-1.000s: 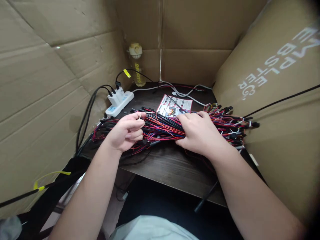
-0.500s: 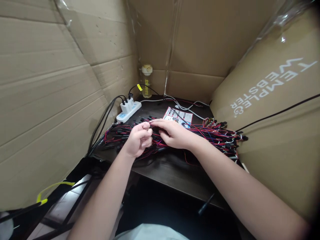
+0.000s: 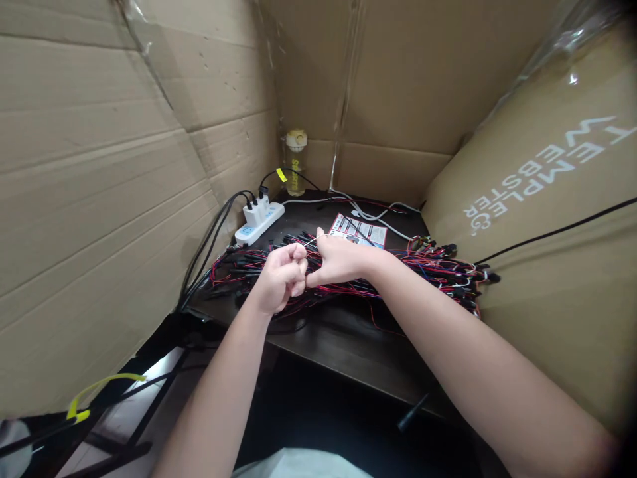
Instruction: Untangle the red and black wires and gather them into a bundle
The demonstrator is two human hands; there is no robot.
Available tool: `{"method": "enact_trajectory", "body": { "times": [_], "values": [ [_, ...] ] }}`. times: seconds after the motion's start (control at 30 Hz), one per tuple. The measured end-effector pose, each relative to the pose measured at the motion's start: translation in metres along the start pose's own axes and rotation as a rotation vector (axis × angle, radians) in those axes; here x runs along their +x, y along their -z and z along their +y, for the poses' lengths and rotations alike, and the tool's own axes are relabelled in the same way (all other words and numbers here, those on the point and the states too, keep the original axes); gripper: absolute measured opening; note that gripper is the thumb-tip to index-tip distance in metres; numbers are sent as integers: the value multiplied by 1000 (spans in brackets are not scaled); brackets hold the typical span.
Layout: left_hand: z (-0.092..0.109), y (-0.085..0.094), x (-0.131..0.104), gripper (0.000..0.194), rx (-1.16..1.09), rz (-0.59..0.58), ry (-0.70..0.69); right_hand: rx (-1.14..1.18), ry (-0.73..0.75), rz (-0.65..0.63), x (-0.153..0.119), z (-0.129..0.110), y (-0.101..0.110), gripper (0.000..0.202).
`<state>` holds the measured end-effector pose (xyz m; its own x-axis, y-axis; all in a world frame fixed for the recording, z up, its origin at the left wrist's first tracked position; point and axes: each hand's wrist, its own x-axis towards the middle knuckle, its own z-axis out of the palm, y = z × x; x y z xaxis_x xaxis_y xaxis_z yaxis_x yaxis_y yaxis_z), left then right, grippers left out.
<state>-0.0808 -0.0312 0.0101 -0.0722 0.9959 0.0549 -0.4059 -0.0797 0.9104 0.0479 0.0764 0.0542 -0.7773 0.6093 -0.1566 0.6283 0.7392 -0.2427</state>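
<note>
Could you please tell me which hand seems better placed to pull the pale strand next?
Probably the left hand: its fingers look closed on the pale strand, while the right hand is spread over the wires.

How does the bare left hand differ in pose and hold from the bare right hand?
The bare left hand is curled into a loose fist, while the bare right hand is opened out, its fingers parted. The left hand pinches a thin pale strand; the strand reaches the right hand, but whether that hand grips it is unclear. Both are over the long bundle of red and black wires.
</note>
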Motion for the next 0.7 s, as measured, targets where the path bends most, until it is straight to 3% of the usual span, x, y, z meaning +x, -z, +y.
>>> {"method": "enact_trajectory", "body": {
  "times": [0.1,0.2,0.33,0.47,0.7],
  "values": [
    [1,1,5,34,69,-1,20,57,1,-28,4,10,1,99],
    [5,1,10,41,-4,100,4,199,43,-30,4,20,1,67],
    [14,4,12,45,-113,219,-26,243,60,21,2,27,2,76],
    [26,17,14,35,-251,303,-38,239,164,39,-1,33,3,71],
    [44,43,26,21,-414,409,221,412,419,-21,-9,42,8,45]
  ]
}}
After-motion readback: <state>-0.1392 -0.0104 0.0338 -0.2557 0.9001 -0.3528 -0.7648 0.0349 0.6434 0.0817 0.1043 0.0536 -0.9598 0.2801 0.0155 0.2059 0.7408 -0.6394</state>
